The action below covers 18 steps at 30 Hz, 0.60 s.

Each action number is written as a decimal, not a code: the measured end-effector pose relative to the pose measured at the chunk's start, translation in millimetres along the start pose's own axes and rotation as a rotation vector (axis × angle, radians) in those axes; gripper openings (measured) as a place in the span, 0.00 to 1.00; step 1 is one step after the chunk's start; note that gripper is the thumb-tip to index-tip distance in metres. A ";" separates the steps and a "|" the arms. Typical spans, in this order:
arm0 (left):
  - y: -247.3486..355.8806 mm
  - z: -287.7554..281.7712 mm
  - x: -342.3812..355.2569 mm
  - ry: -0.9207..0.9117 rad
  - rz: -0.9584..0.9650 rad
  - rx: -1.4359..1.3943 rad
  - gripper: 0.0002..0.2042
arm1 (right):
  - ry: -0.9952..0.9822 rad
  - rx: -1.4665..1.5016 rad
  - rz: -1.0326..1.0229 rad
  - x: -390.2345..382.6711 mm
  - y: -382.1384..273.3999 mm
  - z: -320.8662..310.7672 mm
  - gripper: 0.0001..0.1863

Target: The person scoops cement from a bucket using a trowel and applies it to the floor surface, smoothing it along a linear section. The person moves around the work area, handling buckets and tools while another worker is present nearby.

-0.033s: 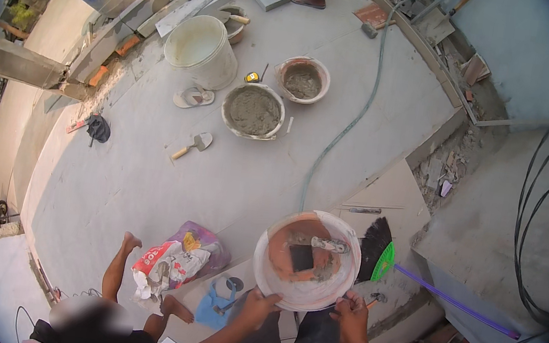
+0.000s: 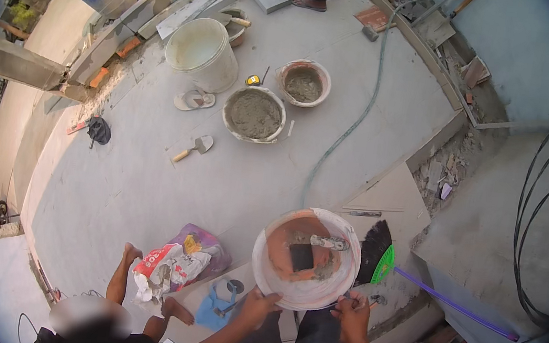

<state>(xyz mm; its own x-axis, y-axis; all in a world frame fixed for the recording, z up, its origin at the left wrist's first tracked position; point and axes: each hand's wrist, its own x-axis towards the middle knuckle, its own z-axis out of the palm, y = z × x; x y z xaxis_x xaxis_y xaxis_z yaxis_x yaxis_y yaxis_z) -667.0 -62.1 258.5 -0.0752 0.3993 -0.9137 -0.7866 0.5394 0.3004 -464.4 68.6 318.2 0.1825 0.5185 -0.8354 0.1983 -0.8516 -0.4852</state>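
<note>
Clock positions are taken about the basin (image 2: 275, 273), a reddish vessel with a pale wall, held above the wearer's dark trousers (image 2: 316, 341). The left hand (image 2: 260, 308) has its grip clenched on the basin's edge at 7 o'clock; the grip of the right hand (image 2: 352, 311) is likewise closed there near 5 o'clock, its contact partly hidden. Inside lie a dark square piece (image 2: 301, 258) and a crusted, pale handle-shaped object (image 2: 329, 243). Outside, a green-headed broom (image 2: 384, 264) lies at 3 o'clock, a sack (image 2: 182, 265) at 9, a trowel (image 2: 183, 154) at 10, and a bowl (image 2: 248, 138) of grey paste at 11.
</note>
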 end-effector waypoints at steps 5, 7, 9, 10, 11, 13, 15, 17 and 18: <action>82.5 23.6 19.6 -0.029 0.044 -0.099 0.26 | -0.116 0.161 0.077 35.4 -76.3 38.8 0.10; 116.7 35.4 40.5 -0.044 0.071 -0.118 0.26 | -0.128 0.128 0.005 53.7 -107.3 56.2 0.08; 152.9 48.8 70.5 -0.074 0.107 -0.145 0.26 | -0.150 0.094 -0.089 74.9 -142.3 76.5 0.08; 168.0 55.9 90.8 -0.077 0.099 -0.112 0.27 | -0.165 0.070 -0.122 90.4 -158.5 85.6 0.08; 184.0 63.3 113.2 -0.079 0.089 -0.077 0.27 | -0.163 0.112 -0.159 104.2 -176.9 97.6 0.07; 215.9 83.2 160.7 -0.069 0.041 -0.011 0.28 | -0.149 0.207 -0.226 133.0 -214.1 126.1 0.06; 256.0 105.6 223.6 -0.029 0.016 0.032 0.29 | -0.353 0.401 -0.238 164.7 -263.2 157.6 0.06; 271.3 117.9 280.5 -0.090 -0.016 0.077 0.29 | -0.419 0.518 -0.201 202.6 -281.7 181.2 0.06; 285.6 120.3 323.9 -0.137 -0.003 0.112 0.32 | -0.397 0.545 -0.170 225.2 -294.7 197.4 0.06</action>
<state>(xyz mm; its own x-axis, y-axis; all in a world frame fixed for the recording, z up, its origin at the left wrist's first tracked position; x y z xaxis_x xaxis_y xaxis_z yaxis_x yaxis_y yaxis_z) -842.2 310.5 81.3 0.0168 0.4908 -0.8711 -0.7128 0.6168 0.3338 -671.8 421.0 222.0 -0.1947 0.6694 -0.7169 -0.3381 -0.7319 -0.5916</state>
